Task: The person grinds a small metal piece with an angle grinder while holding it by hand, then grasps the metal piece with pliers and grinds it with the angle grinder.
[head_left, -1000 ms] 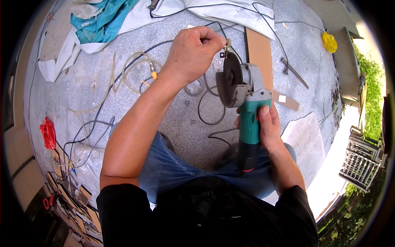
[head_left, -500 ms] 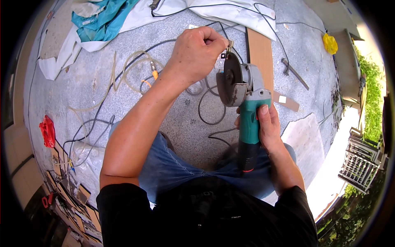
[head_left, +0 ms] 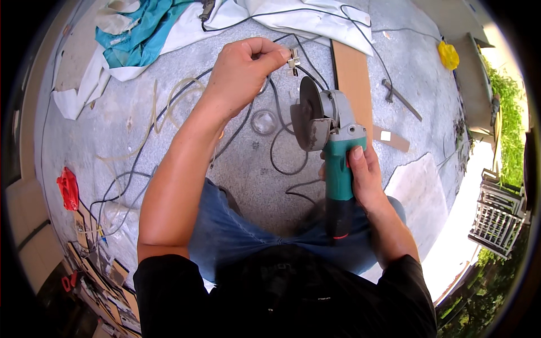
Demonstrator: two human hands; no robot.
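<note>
My right hand (head_left: 366, 177) is wrapped round the body of a green and black angle grinder (head_left: 340, 169), which stands nearly upright with its head away from me. Its dark disc (head_left: 309, 97) and worn metal guard face left. Between the thumb and fingers of my left hand (head_left: 239, 73) is pinched a small shiny metal bracket (head_left: 292, 63), whose exact kind I cannot make out. The bracket is just beyond the disc and apart from it. Whether the disc is turning cannot be told.
A brown plank (head_left: 355, 79) lies beyond the grinder, with a dark metal bar (head_left: 403, 100) to its right. Black cable (head_left: 271, 152) loops over the concrete floor. White sheeting (head_left: 276, 14) and teal cloth (head_left: 141, 42) lie far off; wood strips (head_left: 93, 270) are heaped near left.
My left hand has drawn the metal bracket left, away from the disc. The grinder has shifted slightly left and nearer me, still in my right hand.
</note>
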